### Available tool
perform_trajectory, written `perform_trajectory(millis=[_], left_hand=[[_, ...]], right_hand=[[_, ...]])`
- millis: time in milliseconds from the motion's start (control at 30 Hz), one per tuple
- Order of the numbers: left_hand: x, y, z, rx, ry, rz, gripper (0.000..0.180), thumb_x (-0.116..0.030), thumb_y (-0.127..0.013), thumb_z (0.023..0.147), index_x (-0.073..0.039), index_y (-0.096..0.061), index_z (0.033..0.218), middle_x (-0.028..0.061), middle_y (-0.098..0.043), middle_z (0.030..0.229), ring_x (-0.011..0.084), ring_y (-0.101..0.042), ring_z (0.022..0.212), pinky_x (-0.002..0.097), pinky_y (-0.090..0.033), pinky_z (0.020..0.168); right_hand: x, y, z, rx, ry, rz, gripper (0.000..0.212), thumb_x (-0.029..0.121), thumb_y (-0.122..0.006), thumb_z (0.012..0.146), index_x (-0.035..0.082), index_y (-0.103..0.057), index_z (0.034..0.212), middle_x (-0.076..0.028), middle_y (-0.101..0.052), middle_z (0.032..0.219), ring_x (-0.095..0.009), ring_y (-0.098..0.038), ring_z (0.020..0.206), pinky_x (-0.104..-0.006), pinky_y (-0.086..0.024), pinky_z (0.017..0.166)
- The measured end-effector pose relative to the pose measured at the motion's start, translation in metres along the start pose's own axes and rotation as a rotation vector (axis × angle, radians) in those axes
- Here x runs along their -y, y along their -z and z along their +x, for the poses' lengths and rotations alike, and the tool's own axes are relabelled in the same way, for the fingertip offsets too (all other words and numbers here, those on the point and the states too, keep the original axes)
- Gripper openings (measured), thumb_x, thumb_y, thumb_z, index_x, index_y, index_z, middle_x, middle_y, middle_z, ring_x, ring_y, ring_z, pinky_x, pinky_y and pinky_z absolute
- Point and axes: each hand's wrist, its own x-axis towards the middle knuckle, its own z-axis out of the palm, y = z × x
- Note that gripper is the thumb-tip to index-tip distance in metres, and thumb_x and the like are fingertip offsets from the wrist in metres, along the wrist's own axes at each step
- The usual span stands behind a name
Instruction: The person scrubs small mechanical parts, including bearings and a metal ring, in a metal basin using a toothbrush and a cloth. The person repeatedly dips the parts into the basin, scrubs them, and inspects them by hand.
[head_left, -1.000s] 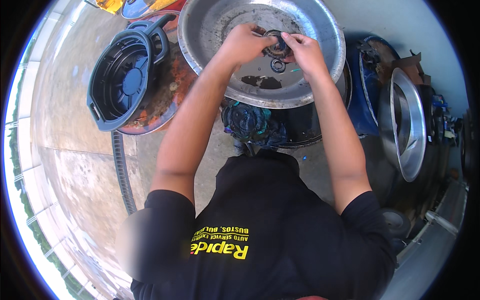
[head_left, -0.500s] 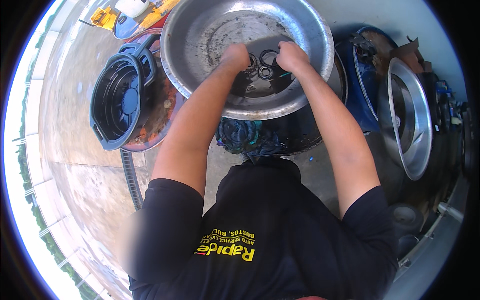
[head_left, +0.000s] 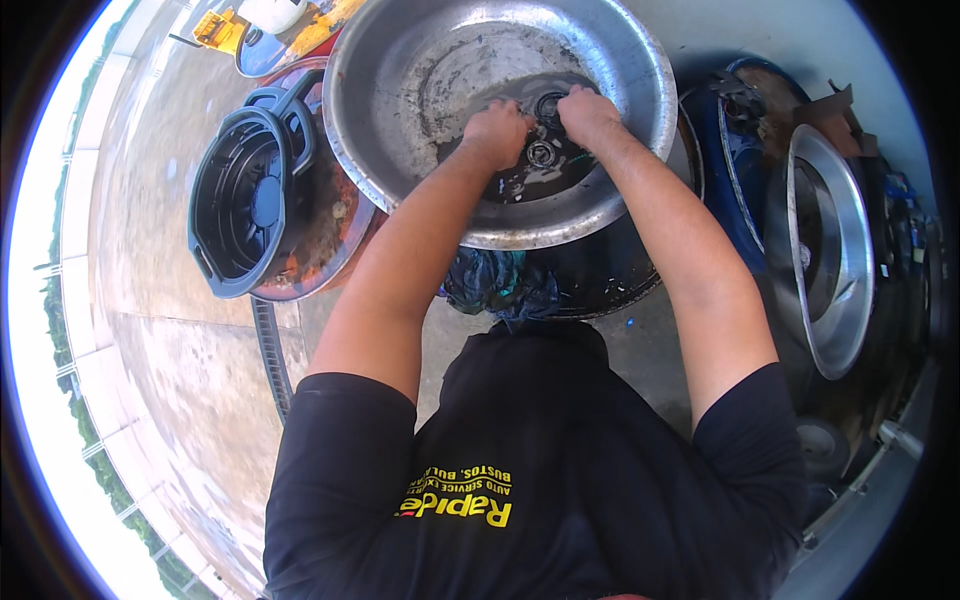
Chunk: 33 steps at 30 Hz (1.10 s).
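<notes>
Both hands are inside a wide metal basin (head_left: 400, 150), over a shallow pool of dark liquid (head_left: 545, 188). My right hand (head_left: 588, 116) pinches the edge of a dark metal ring (head_left: 549, 107) on its left side. Beside it, my left hand (head_left: 498, 134) is closed with its fingers curled down toward the liquid; whatever lies under them is hidden. Between and just below the hands, a smaller ring-shaped part like a bearing (head_left: 541, 154) sits in the liquid, wet and shiny.
The basin rests on a dark drum (head_left: 610, 280), with a crumpled dark rag (head_left: 485, 280) at its near side. To the left, a black drain pan (head_left: 235, 200) stands on a rusty drum top (head_left: 335, 235). Another metal basin (head_left: 850, 260) and a blue drum (head_left: 735, 180) are on the right.
My left hand has moved right and slightly down, closer to my right hand. The ring at my right hand has shifted toward the basin's far side with it. The whole view has shifted slightly.
</notes>
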Motion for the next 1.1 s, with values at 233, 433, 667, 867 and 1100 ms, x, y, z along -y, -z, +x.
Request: perform_trajectory(millis=[233, 433, 667, 867, 1100], left_hand=[[0.01, -0.006, -0.007, -0.029, -0.198, 0.034, 0.057, -0.019, -0.078, 0.092, -0.018, -0.065, 0.148, 0.0175, -0.056, 0.153, 0.0393, -0.053, 0.146, 0.049, -0.058, 0.112], [0.018, -0.024, 0.005, 0.001, -0.25, 0.088, 0.069, -0.017, -0.084, 0.083, -0.016, -0.063, 0.149, 0.0222, -0.056, 0.149, 0.0434, -0.056, 0.141, 0.0512, -0.055, 0.114], [0.005, -0.013, -0.006, 0.002, -0.014, -0.005, 0.073, -0.016, -0.085, 0.082, -0.018, -0.061, 0.151, 0.0197, -0.057, 0.15, 0.043, -0.056, 0.141, 0.051, -0.055, 0.115], [0.003, -0.005, -0.014, -0.018, -0.051, 0.021, 0.044, -0.014, -0.073, 0.095, -0.014, -0.073, 0.139, 0.0181, -0.059, 0.152, 0.0388, -0.055, 0.145, 0.0477, -0.057, 0.113], [0.005, -0.014, -0.02, -0.016, -0.143, 0.068, 0.054, -0.016, -0.079, 0.087, -0.013, -0.071, 0.14, 0.0175, -0.062, 0.146, 0.0398, -0.057, 0.142, 0.0485, -0.058, 0.111]], right_hand=[[0.01, 0.011, -0.015, -0.082, 0.085, 0.093, 0.044, 0.016, -0.078, 0.09, 0.002, -0.073, 0.132, -0.022, -0.069, 0.136, -0.038, -0.068, 0.129, -0.0479, -0.059, 0.108], [0.047, 0.013, -0.016, 0.265, 0.059, 0.198, 0.075, 0.042, -0.093, 0.082, 0.009, -0.069, 0.145, -0.013, -0.072, 0.146, -0.029, -0.07, 0.133, -0.0444, -0.058, 0.111], [0.059, 0.017, -0.017, 0.255, 0.009, 0.122, 0.056, 0.029, -0.089, 0.086, 0.015, -0.075, 0.138, -0.011, -0.075, 0.142, -0.029, -0.072, 0.131, -0.0418, -0.059, 0.109], [0.038, 0.0, -0.005, 0.153, 0.043, 0.147, 0.047, 0.019, -0.082, 0.088, 0.013, -0.076, 0.135, -0.017, -0.076, 0.134, -0.033, -0.073, 0.126, -0.0454, -0.061, 0.105], [0.04, 0.016, -0.017, 0.104, -0.06, 0.226, 0.04, 0.017, -0.081, 0.089, 0.006, -0.079, 0.128, -0.021, -0.078, 0.127, -0.035, -0.075, 0.121, -0.0472, -0.061, 0.104]])
